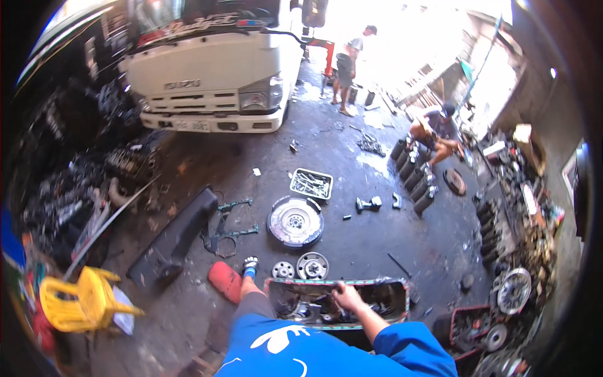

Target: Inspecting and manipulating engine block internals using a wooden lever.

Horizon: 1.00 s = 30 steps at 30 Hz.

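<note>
My right hand [346, 296] is closed over the open engine block [405, 298] in front of me, near the middle of its far edge. Something dark shows at its fingers, too small to make out. Metal parts [308, 311] lie inside the block's dark cavity, partly hidden by my body. My left hand does not show. Just beyond the block lie two round metal wheels, a larger pulley-like one [312, 266] and a smaller one [283, 270]. Farther out rests a big flywheel [295, 222].
A tray of bolts [311, 183], a cordless impact wrench [369, 204] and a black oil pan [173, 242] lie on the floor. A yellow chair [85, 298] is at left, a white truck [207, 81] ahead. One person [440, 129] crouches by dark cylinder sleeves [411, 179]; another [345, 66] stands.
</note>
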Available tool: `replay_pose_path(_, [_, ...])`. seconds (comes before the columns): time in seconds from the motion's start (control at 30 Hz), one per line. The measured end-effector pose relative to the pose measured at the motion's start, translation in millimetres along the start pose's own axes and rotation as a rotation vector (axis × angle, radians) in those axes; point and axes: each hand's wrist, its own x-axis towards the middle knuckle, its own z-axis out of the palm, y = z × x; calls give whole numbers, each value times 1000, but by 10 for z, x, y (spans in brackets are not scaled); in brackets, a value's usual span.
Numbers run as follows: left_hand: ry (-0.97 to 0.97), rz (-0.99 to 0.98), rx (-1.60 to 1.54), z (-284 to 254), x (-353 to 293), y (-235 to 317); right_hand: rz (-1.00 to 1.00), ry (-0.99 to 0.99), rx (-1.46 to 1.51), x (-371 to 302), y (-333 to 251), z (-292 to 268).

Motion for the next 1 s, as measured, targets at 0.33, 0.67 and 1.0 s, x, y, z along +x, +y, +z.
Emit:
replay_pose_path(0.33, [22, 200, -94, -2771, 3269, 1628, -113, -41, 51, 2314, -1455, -192])
replay_pose_path(0.67, [127, 574, -399, -4149, 4912, 5844, 897, 532, 293, 1927, 466, -510])
replay_pose_path(1.0, [-853, 567, 99, -1871, 4106, 8643, 1299, 479, 795, 2318, 2767, 92])
